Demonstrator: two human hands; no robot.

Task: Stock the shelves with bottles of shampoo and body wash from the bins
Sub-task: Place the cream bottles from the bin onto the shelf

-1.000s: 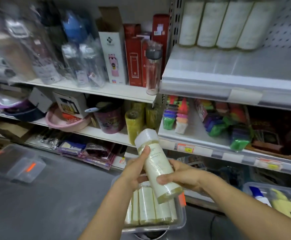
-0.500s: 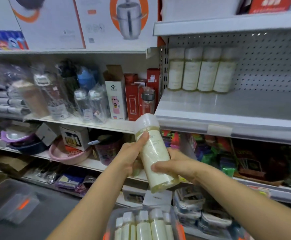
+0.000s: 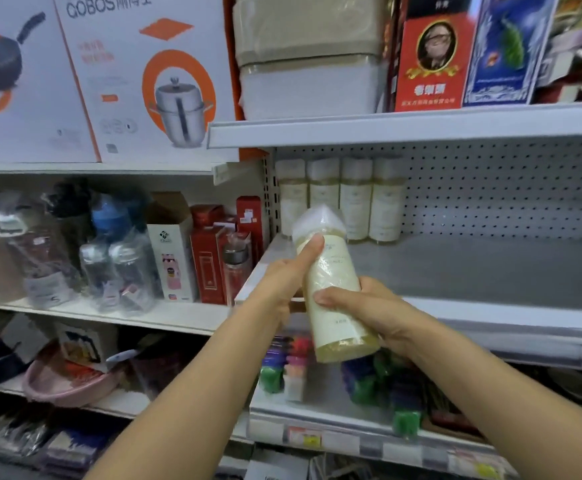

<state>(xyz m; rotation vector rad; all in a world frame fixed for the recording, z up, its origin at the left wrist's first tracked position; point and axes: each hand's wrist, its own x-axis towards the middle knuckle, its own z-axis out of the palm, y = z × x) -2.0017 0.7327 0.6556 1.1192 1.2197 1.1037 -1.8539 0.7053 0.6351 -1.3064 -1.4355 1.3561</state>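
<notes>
I hold a pale cream bottle (image 3: 334, 289) with a white cap in both hands, tilted with its cap toward the shelf. My left hand (image 3: 284, 280) grips its upper part, thumb laid along the neck. My right hand (image 3: 362, 306) wraps its lower half from the right. The bottle is at the front edge of a grey shelf (image 3: 490, 271). Several matching bottles (image 3: 341, 199) stand upright in a row at the shelf's back left, against a pegboard wall.
To the right of the bottle row the grey shelf is bare. Left bay holds wrapped drink bottles (image 3: 109, 265) and red boxes (image 3: 210, 261). Cookware boxes (image 3: 137, 74) sit above. Below are colourful small packs (image 3: 282, 368) and a pink basin (image 3: 64, 386).
Both hands have raised the bottle from above the bin up to the shelf's front edge. My view has tilted upward, and the bin with bottles has dropped out of sight.
</notes>
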